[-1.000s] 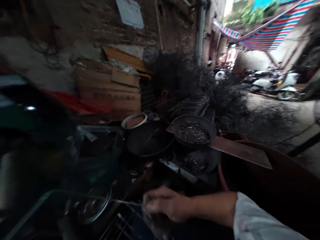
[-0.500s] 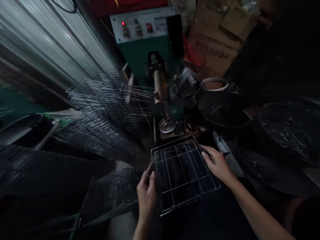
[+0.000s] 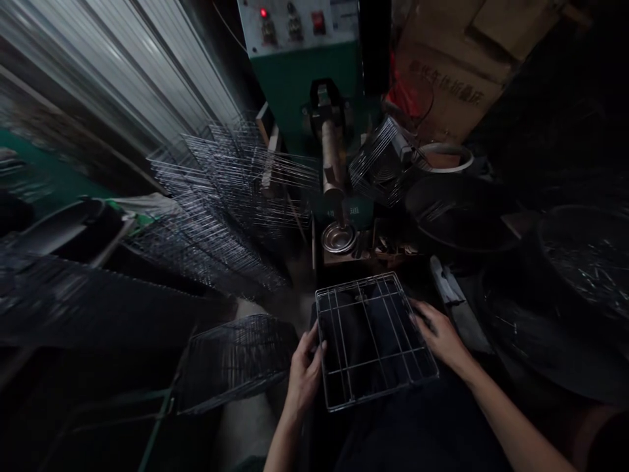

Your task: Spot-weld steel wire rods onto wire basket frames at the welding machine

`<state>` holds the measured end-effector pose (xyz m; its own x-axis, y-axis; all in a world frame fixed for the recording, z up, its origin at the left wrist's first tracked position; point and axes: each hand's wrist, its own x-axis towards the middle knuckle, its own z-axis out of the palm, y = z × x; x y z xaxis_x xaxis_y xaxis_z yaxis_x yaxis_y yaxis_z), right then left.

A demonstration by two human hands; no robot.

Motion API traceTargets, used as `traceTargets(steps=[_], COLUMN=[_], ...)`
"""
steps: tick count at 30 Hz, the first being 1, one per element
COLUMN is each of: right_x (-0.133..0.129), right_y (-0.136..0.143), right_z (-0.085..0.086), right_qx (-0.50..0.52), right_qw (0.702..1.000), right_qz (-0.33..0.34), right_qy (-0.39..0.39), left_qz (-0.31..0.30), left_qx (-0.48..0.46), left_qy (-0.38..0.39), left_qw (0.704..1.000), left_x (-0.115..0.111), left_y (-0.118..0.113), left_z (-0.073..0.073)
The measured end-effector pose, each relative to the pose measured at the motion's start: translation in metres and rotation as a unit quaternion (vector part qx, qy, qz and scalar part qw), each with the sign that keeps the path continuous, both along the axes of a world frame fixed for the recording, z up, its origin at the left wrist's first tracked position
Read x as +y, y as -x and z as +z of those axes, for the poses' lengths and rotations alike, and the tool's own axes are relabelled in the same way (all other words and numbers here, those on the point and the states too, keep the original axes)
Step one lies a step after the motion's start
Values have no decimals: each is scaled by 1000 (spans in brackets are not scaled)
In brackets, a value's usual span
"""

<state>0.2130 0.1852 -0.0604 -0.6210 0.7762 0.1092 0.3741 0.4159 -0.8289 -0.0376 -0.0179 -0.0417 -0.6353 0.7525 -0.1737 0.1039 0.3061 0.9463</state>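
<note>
Between my two hands is a rectangular wire rack, with a thin metal frame and a few crossing wires. My left hand grips its left side, thumb and fingers around the edge wire. On the opposite side my right hand holds the right edge, its fingertips partly hidden in shadow. The rack hangs above my dark-clothed lap, in front of a green machine with a cylindrical arm. Below that arm sits a small round metal dish.
Stacked wire racks lean on the left, and another stack lies lower left. Dark tubs stand on the right, one holding thin wire pieces. A cardboard box is at the back right. A whitish cloth-like item lies near my right hand.
The view has shifted, so the machine and stacks appear further right. The rack has tilted slightly, its two wire layers lining up more closely. Both hands still hold its sides.
</note>
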Motion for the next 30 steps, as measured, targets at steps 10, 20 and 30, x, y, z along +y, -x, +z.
traceTargets(steps=[10, 20, 30], right_x=[-12, -24, -97], right_y=[-14, -19, -47], right_z=[-23, -18, 37], right_qx=[21, 111, 181], right_qw=[999, 983, 977], right_qz=[-7, 9, 42], right_qy=[39, 146, 106], left_qz=[-9, -131, -533], left_qx=[2, 77, 167], left_qy=[34, 43, 87], left_qw=[999, 987, 825], left_x=[-13, -6, 95], left_y=[-1, 53, 23], left_z=[-26, 49, 183])
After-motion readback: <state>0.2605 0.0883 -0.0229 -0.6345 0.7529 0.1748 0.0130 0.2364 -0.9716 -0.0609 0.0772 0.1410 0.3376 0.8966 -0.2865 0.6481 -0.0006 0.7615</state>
